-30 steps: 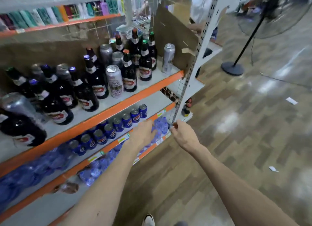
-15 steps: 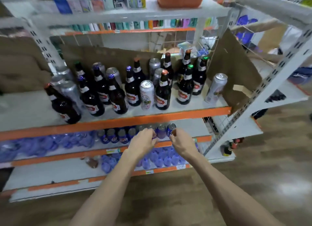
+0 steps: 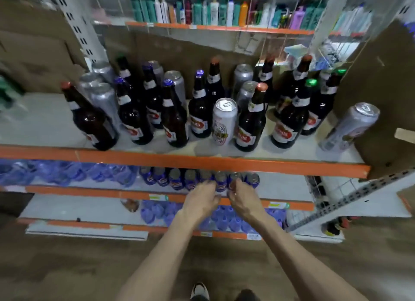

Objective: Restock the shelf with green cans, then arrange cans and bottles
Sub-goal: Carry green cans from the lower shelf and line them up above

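Head camera looks down on a store shelf (image 3: 157,158) with orange front edges. At the far left edge a green smear (image 3: 6,91) is too blurred to name. On the middle level the brown bottles (image 3: 132,118) stand upright in loose rows, with tall silver cans (image 3: 103,100) mixed among and behind them. Near the front a white can (image 3: 224,123) stands between two of the bottles. One level down, blurred blue plastic bottles (image 3: 67,172) fill the left part. Next to them a row of small blue cans (image 3: 176,181) runs along the lower shelf (image 3: 285,188), just under the orange edge.

Both hands reach to the right end of that row. The left hand (image 3: 201,203) has its fingers (image 3: 210,185) curled downward against a can top. The right hand (image 3: 243,200), just beside it, curls its fingers (image 3: 233,186) over the neighbouring can. Each seems to touch a can, but whether either hand actually grips one I cannot tell, because the fingertips are smeared.

Further right on the middle level, a lone silver can (image 3: 350,125) stands at the end of the shelf, just beside a brown cardboard panel (image 3: 381,93). Along the top, toiletry bottles (image 3: 202,10) are lined up — teal, white, orange and purple.
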